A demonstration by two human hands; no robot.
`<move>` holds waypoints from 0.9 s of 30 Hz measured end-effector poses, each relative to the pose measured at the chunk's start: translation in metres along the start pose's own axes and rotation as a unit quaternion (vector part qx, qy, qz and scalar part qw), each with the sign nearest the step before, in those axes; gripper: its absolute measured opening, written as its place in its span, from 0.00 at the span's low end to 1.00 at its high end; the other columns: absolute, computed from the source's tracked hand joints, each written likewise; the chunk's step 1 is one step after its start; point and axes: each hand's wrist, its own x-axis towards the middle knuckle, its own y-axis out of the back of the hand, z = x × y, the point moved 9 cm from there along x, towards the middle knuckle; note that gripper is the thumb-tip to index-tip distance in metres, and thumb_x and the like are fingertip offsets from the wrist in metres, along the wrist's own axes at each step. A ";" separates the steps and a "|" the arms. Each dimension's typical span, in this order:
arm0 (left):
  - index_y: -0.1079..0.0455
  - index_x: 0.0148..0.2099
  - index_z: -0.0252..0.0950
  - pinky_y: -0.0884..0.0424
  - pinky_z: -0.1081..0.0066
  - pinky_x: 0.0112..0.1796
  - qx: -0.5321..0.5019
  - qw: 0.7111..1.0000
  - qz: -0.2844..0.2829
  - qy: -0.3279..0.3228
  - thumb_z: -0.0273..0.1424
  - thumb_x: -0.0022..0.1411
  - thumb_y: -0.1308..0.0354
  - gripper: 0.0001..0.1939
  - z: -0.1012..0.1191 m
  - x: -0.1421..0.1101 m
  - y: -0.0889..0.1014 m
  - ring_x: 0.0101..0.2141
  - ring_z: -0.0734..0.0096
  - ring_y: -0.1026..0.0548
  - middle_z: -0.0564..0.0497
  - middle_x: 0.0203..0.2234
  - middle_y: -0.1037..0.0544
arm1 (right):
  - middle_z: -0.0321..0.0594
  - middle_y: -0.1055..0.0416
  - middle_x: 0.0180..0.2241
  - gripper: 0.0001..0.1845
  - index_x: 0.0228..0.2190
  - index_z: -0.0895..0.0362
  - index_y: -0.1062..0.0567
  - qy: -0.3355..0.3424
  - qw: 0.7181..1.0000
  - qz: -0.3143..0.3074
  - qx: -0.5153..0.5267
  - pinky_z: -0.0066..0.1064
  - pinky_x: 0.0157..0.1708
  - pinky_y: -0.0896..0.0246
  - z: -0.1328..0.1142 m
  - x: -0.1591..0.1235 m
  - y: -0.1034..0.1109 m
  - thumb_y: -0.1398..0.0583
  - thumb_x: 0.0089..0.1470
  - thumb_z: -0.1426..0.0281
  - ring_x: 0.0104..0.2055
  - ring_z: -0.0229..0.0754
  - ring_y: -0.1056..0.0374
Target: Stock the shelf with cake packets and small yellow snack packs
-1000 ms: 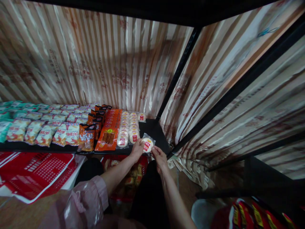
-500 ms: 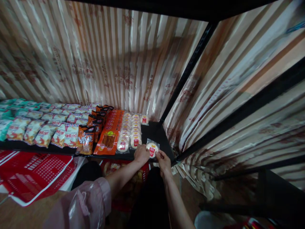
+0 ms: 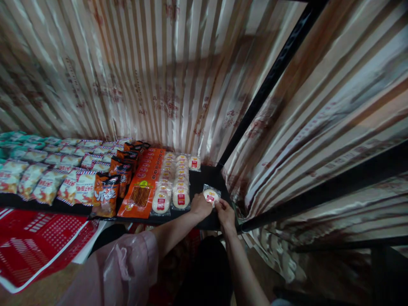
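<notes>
Cake pkt at R end of shelf
L hand grasps pkt's L side, R hand pinches lower R edge; pkt betw. them, round, no long axis, neither hand nearer

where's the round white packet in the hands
In the head view, just right of centre, the round white packet is held between the left hand and right hand, near the black shelf's right end, right of the two rows of similar packets.

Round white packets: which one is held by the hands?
The rightmost packet, between left hand and right hand; the others are on the shelf, in two rows plus one farther back.
</notes>
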 end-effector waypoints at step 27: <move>0.35 0.55 0.26 0.39 0.66 0.55 -0.038 0.999 0.030 -0.014 0.27 0.64 0.57 0.19 0.014 0.104 0.016 0.54 0.57 0.34 0.37 0.56 0.34 | 0.39 0.23 0.31 0.16 0.35 0.55 0.24 0.083 0.990 -0.038 -0.103 0.33 0.37 0.35 -0.042 0.108 -0.089 0.43 0.43 0.63 0.35 0.44 0.29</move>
